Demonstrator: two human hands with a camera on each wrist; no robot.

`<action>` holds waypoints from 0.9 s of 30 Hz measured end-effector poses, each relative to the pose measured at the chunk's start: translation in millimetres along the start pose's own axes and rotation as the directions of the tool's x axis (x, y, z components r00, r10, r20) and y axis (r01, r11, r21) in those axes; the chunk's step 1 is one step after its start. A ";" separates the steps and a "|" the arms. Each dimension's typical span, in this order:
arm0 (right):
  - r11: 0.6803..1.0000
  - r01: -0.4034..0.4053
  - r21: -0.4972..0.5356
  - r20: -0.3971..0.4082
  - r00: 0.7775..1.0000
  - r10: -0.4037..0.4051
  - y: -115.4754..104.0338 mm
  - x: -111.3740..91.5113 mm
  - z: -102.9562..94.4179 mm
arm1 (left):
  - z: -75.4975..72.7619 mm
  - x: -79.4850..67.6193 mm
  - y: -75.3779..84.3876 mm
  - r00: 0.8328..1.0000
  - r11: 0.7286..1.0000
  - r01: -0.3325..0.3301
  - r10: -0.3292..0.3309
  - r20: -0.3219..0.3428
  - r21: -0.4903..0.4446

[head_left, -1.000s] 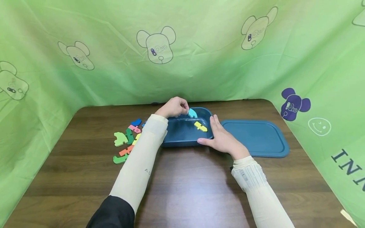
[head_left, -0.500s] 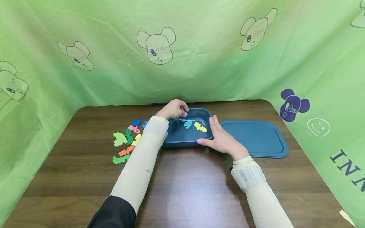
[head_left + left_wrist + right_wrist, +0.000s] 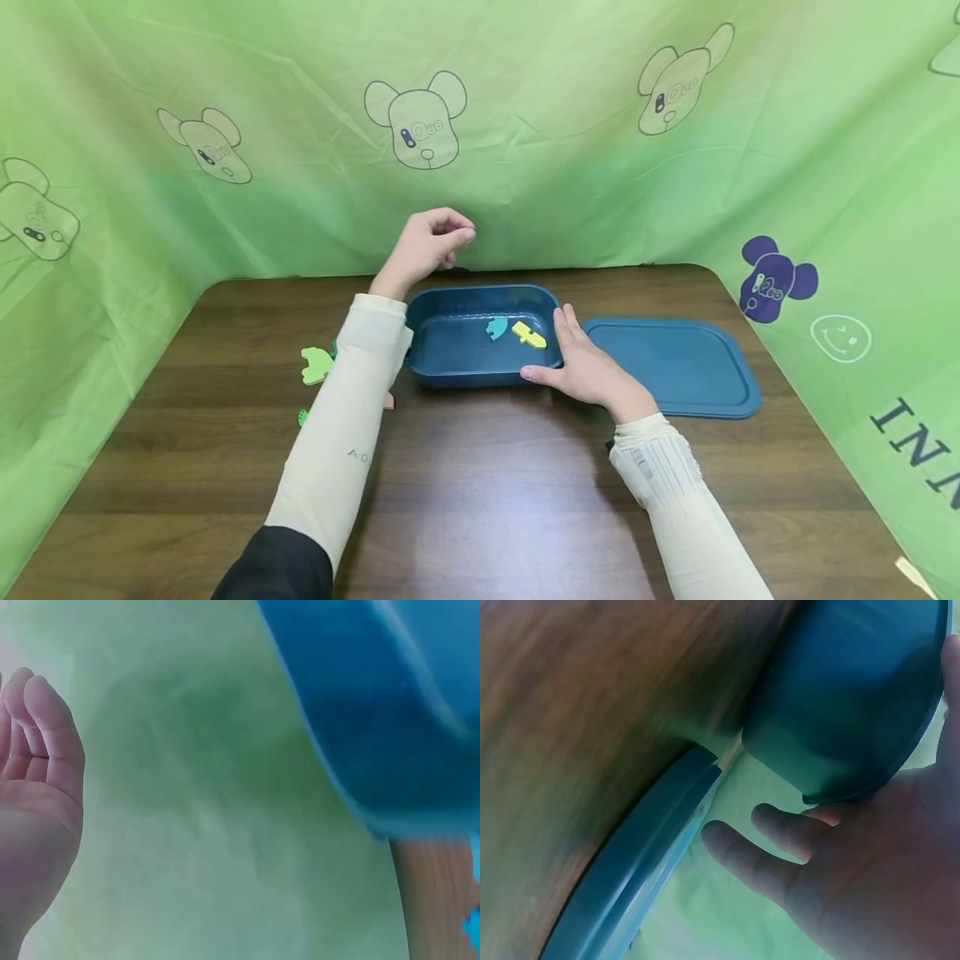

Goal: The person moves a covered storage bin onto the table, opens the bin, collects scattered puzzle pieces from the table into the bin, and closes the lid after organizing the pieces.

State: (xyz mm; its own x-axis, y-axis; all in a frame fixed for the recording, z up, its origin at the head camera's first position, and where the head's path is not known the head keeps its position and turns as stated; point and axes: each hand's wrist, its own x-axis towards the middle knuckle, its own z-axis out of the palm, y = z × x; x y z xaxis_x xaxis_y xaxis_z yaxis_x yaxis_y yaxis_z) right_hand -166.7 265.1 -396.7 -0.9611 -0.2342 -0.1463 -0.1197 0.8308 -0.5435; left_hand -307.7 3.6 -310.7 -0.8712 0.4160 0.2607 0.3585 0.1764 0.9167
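Note:
A dark blue open box point(image 3: 480, 379) holds a teal puzzle piece point(image 3: 496, 328) and a yellow puzzle piece point(image 3: 529, 335) toward its right side. My left hand point(image 3: 429, 243) is raised beyond the box's back left corner, fingers loosely curved, and nothing shows in it. In the left wrist view the same hand point(image 3: 41, 772) has its palm and bent fingers bare, apart from the box wall point(image 3: 360, 742). My right hand point(image 3: 596, 371) rests against the box's right end, fingers extended and thumb at the front rim; the right wrist view shows this hand point(image 3: 885, 870) touching the wall.
A flat blue lid point(image 3: 675, 367) lies right of the box on the wooden table point(image 3: 495, 483). Left of it, a light green piece point(image 3: 317, 365) shows; other pieces are mostly hidden behind my left sleeve point(image 3: 337, 433). A green curtain point(image 3: 525, 192) hangs behind the table.
The teal piece left my left fingers and lies in the box beside the yellow one. My left hand has risen and moved left, its sleeve covering most loose pieces. The right hand stays put.

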 end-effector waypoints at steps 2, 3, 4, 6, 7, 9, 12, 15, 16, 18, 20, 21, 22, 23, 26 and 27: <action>1.000 0.005 -0.002 -0.001 1.000 -0.005 -0.7 0.4 0.0 | -11.8 -4.9 -1.6 1.000 1.000 0.003 -0.003 -0.016 0.002; 1.000 0.006 -0.002 -0.002 1.000 -0.006 -1.1 0.4 0.0 | -17.7 -7.7 -3.4 1.000 1.000 0.007 -0.006 -0.021 0.009; 1.000 0.006 -0.005 -0.001 1.000 -0.006 -1.1 0.5 0.0 | -23.4 -10.7 -5.7 1.000 1.000 0.012 -0.012 -0.025 0.017; 1.000 0.006 -0.004 -0.001 1.000 -0.006 -2.0 0.7 -0.4 | -35.0 -17.1 -11.7 0.999 0.999 0.033 -0.032 -0.031 0.043; 1.000 0.007 -0.004 -0.001 1.000 -0.007 -2.3 0.8 -0.6 | -40.5 -20.4 -15.0 0.998 0.998 0.048 -0.046 -0.035 0.052; 1.000 0.007 -0.006 0.001 1.000 -0.007 -2.9 0.8 -1.1 | -50.9 -27.6 -21.8 0.996 0.993 0.082 -0.079 -0.041 0.081; 1.000 0.005 -0.007 0.003 1.000 -0.005 -3.1 0.4 -1.7 | -63.9 -38.4 -32.5 0.989 0.982 0.146 -0.141 -0.047 0.119; 1.000 0.001 -0.011 0.004 1.000 -0.001 -2.3 0.2 -2.1 | -72.5 -49.8 -43.5 0.979 0.967 0.204 -0.199 -0.046 0.150; 1.000 0.000 -0.009 0.005 1.000 0.000 -2.1 0.2 -2.3 | -74.7 -53.2 -47.6 0.975 0.964 0.221 -0.217 -0.042 0.150; 1.000 -0.004 -0.008 0.005 1.000 0.004 -1.6 0.1 -2.6 | -78.0 -59.3 -55.7 0.966 0.951 0.260 -0.258 -0.030 0.170; 1.000 -0.006 -0.005 0.006 1.000 0.006 -1.7 -0.4 -3.0 | -80.4 -64.1 -64.4 0.956 0.937 0.289 -0.292 -0.014 0.194; 1.000 -0.008 -0.004 0.006 1.000 0.008 -1.8 -0.6 -3.0 | -81.6 -66.1 -68.8 0.951 0.928 0.302 -0.309 -0.005 0.218; 1.000 -0.009 -0.001 0.006 1.000 0.009 -1.9 -0.8 -2.9 | -83.0 -67.9 -73.3 0.945 0.917 0.316 -0.327 0.008 0.244; 1.000 -0.007 -0.001 0.004 1.000 0.007 -1.8 -0.9 -2.6 | -84.0 -69.6 -77.2 0.940 0.902 0.323 -0.341 0.016 0.285; 1.000 -0.004 0.002 0.004 1.000 0.004 -2.0 -0.7 -1.7 | -86.4 -75.0 -86.8 0.924 0.849 0.334 -0.381 0.037 0.409; 1.000 -0.003 0.002 0.004 1.000 0.003 -1.9 -0.1 -1.1 | -86.9 -76.8 -89.3 0.915 0.830 0.344 -0.402 0.043 0.440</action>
State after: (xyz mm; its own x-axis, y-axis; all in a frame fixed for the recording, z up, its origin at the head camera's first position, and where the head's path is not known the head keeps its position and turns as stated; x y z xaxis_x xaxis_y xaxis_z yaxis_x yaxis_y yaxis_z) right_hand -166.6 264.2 -394.7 -0.9605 -0.2338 -0.1513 -0.1163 0.8305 -0.5448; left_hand -302.0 -121.7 -386.2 -0.9266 0.3480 -0.1427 0.1457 0.6818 0.7168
